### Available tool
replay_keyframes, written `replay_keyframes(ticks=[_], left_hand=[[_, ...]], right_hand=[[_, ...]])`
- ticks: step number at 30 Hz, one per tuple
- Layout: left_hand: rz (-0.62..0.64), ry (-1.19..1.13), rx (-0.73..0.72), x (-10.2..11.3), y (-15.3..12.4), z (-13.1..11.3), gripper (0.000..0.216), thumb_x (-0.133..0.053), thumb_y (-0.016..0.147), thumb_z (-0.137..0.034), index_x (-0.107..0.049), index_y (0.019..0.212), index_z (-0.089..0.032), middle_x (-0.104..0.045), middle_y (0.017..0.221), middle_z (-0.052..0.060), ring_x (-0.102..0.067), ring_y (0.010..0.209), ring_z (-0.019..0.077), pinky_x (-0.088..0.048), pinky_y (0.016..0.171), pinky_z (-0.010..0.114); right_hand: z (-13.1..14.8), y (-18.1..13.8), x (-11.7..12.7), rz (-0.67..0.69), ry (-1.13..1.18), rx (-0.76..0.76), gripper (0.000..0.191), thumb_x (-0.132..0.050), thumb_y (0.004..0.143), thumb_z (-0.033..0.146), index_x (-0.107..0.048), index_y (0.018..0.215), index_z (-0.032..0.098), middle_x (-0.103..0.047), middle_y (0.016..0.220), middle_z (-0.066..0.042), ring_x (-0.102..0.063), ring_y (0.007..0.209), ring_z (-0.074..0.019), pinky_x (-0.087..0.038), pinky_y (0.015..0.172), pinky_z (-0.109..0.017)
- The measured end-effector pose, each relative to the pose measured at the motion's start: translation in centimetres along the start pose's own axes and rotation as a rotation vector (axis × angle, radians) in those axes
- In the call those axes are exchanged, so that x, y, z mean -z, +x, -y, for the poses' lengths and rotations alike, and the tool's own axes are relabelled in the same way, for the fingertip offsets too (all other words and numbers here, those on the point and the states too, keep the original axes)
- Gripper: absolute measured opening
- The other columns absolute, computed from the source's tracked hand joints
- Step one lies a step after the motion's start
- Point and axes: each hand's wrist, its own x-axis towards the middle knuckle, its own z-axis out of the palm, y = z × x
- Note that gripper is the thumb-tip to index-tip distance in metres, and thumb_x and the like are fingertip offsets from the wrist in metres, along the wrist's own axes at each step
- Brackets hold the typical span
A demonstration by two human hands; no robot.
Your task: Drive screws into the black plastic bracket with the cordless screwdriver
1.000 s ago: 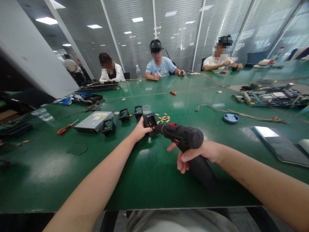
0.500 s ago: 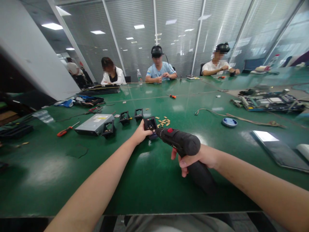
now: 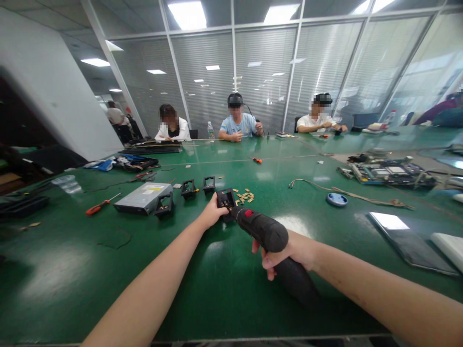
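My left hand (image 3: pixel 211 213) is closed round a small black plastic bracket (image 3: pixel 225 198) that it steadies on the green table (image 3: pixel 224 289). My right hand (image 3: pixel 289 253) grips the handle of a black electric screwdriver (image 3: pixel 264 232) with a red switch. The tool's tip points into the bracket. Just beyond the bracket lies a scatter of small brass parts (image 3: pixel 245 196). Three more black brackets (image 3: pixel 188 188) stand to the left, one against a grey optical drive (image 3: pixel 143 197).
An orange-handled screwdriver (image 3: pixel 99 206) lies left. A blue round dish (image 3: pixel 336 199), a cable (image 3: pixel 347 193), a circuit board (image 3: pixel 388 172) and a dark tablet (image 3: pixel 407 238) are at the right. Three seated people work at the far side of the table.
The head camera has tilted up, so hands and table sit lower in view. Both hands keep their hold; the screwdriver tip stays at the bracket.
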Motion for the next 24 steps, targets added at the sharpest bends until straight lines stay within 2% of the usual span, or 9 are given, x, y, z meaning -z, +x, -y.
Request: replay_keyframes(ticks=[8, 18, 24], left_hand=[[0.011, -0.039, 0.002, 0.4, 0.2, 0.1, 0.063, -0.073, 0.057, -0.014, -0.05, 0.116, -0.02, -0.064, 0.098, -0.001, -0.062, 0.088, 0.0171, -0.049, 0.091, 0.035], [0.007, -0.021, -0.001, 0.5, -0.4, -0.4, 0.067, -0.074, 0.059, -0.018, -0.05, 0.122, -0.02, -0.063, 0.108, 0.001, -0.061, 0.098, 0.0194, -0.047, 0.098, 0.038], [0.02, -0.009, -0.013, 0.8, -0.4, 0.2, 0.068, -0.073, 0.06, -0.017, -0.05, 0.124, -0.022, -0.063, 0.108, 0.001, -0.062, 0.099, 0.0196, -0.047, 0.1, 0.04]], right_hand=[[-0.5, 0.7, -2.4, -0.033, 0.057, 0.006, 0.04, -0.087, 0.048, 0.016, -0.066, 0.082, 0.011, -0.069, 0.056, -0.002, -0.069, 0.051, -0.0191, -0.051, 0.049, -0.024], [-0.9, 0.5, -0.8, 0.006, 0.113, 0.042, 0.038, -0.084, 0.051, 0.023, -0.066, 0.082, 0.013, -0.068, 0.056, -0.001, -0.068, 0.049, -0.019, -0.052, 0.05, -0.026], [-0.6, 0.6, 0.4, 0.053, 0.05, 0.032, 0.038, -0.087, 0.053, 0.022, -0.062, 0.081, 0.014, -0.068, 0.056, -0.001, -0.066, 0.047, -0.0183, -0.052, 0.048, -0.026]])
